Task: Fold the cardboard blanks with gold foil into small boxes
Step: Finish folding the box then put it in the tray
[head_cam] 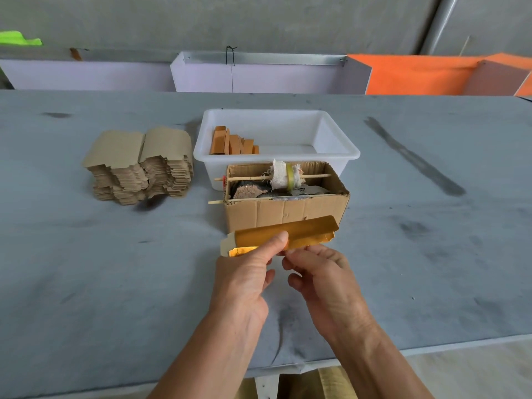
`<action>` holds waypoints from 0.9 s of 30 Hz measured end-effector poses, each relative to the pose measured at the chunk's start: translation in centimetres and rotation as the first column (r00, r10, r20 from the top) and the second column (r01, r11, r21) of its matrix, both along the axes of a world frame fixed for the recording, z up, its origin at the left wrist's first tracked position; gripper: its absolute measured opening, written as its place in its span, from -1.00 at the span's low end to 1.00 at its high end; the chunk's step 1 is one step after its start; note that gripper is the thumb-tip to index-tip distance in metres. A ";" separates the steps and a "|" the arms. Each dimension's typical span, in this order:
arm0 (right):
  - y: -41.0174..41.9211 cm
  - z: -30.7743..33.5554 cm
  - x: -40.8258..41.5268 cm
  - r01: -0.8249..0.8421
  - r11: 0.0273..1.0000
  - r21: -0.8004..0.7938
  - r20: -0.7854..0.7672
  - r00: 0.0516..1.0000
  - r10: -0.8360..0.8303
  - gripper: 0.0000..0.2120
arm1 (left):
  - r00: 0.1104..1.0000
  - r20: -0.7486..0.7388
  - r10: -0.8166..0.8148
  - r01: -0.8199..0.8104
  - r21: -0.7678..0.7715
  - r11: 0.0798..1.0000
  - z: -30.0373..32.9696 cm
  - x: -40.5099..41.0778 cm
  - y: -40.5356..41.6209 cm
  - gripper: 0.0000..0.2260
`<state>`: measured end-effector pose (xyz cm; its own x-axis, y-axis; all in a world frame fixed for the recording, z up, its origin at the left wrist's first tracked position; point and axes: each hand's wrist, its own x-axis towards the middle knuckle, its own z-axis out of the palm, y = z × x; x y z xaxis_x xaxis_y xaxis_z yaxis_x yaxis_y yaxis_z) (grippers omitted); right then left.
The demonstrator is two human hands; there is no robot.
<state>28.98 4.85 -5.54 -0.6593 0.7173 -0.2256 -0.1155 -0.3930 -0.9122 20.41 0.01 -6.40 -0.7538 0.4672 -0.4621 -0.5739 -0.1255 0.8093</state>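
1. 2 heaps make up the stack of blanks (141, 165), lying plain-side up on the grey tabletop (86, 269) at about 10 o'clock from the hands; none of these is folded yet.
2. At 12 o'clock a white tub (339, 145) holds several orange-brown folded boxes (234, 144) leaning in its left corner.
3. Just in front of the tub, touching it, stands an open cardboard carton (285, 211) with 2 thin sticks across it; 1 carries a cloth-wrapped roller (285, 175).
4. The gold-foil blank (305, 233) is held above the tabletop, just in front of the carton, foil side up and partly curled lengthwise.
5. The left hand (244, 280) pinches the blank's left half, thumb on top of the foil and fingers beneath.
6. The right hand (328, 283) grips the near edge from below, fingers curled; exactly where the fingertips meet the card is hidden.
7. Judged from this, folding is at an early stage: the long panels are being brought round. Next, the long edges need closing into a sleeve, creases pressed square, then end flaps tucked.
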 end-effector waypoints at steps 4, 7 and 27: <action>-0.2 0.2 -0.4 -0.045 0.975 -0.217 -0.080 0.996 0.028 -0.88 | 1.000 -0.005 -0.017 0.018 0.015 1.000 -0.2 0.0 -0.1 -0.84; -0.4 -0.3 -0.8 -0.001 0.947 -0.322 -0.064 0.998 -0.021 -0.81 | 0.998 0.022 -0.059 0.058 0.034 0.998 -0.1 0.3 -0.2 -0.87; -0.5 -0.9 -1.0 0.128 0.974 -0.189 0.064 0.991 -0.118 -0.83 | 0.996 -0.019 0.082 -0.080 0.068 0.994 -0.6 0.9 -0.8 -0.85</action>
<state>27.94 4.36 -6.45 -0.5522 0.7321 -0.3990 -0.1279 -0.5473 -0.8271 21.36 -0.81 -6.98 -0.8000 0.4335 -0.4148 -0.5420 -0.2255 0.8096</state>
